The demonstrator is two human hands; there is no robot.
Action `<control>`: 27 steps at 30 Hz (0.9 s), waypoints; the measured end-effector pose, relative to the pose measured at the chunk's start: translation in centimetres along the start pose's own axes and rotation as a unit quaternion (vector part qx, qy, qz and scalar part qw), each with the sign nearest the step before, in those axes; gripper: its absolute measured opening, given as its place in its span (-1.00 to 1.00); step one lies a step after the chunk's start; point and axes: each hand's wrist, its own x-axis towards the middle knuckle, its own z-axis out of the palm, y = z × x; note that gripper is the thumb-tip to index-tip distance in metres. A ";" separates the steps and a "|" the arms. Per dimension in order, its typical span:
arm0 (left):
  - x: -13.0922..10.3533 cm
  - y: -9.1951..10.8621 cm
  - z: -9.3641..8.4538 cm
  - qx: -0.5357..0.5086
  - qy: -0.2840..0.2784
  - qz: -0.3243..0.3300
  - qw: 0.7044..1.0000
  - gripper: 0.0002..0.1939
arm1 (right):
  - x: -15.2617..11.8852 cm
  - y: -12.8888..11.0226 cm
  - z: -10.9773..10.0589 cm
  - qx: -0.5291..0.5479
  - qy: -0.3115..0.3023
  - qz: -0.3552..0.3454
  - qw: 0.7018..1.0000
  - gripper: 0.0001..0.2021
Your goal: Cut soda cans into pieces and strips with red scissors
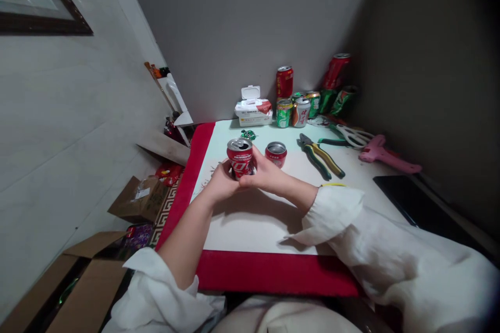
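A red can (239,157) with its silver top facing up is held between both hands above the white sheet. My left hand (223,183) is closed on the can's left and lower side. From the right, my right hand (262,170) grips the same can, its thumb near the bottom. Just behind my right hand stands a short red can piece (276,153) with an open top. Green crumpled scraps (248,135) lie beyond the held can. Pliers (321,156) with green and yellow handles rest to the right.
Several cans (300,113) stand at the back beside a wipes pack (253,112). At the right are a pink glue gun (386,155), white-handled scissors (354,136) and a black tablet (417,203). Cardboard boxes (138,200) sit left of the red-edged table (273,273).
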 end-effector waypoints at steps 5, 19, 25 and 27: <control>-0.2 0.2 1.0 0.002 -0.012 0.043 0.999 -0.47 | -0.5 0.2 0.2 -0.072 0.090 0.017 0.993 -0.40; -0.4 -0.2 1.1 0.007 0.005 0.062 0.998 -0.39 | -0.5 -0.1 -0.2 -0.095 0.103 -0.027 0.990 -0.38; -0.5 0.0 0.9 0.022 0.003 0.059 0.998 -0.38 | -0.4 0.1 -0.4 -0.089 0.095 -0.024 0.991 -0.34; -0.6 0.1 0.9 0.033 0.009 0.048 0.998 -0.37 | -0.4 -0.1 -0.5 -0.091 0.078 -0.018 0.993 -0.33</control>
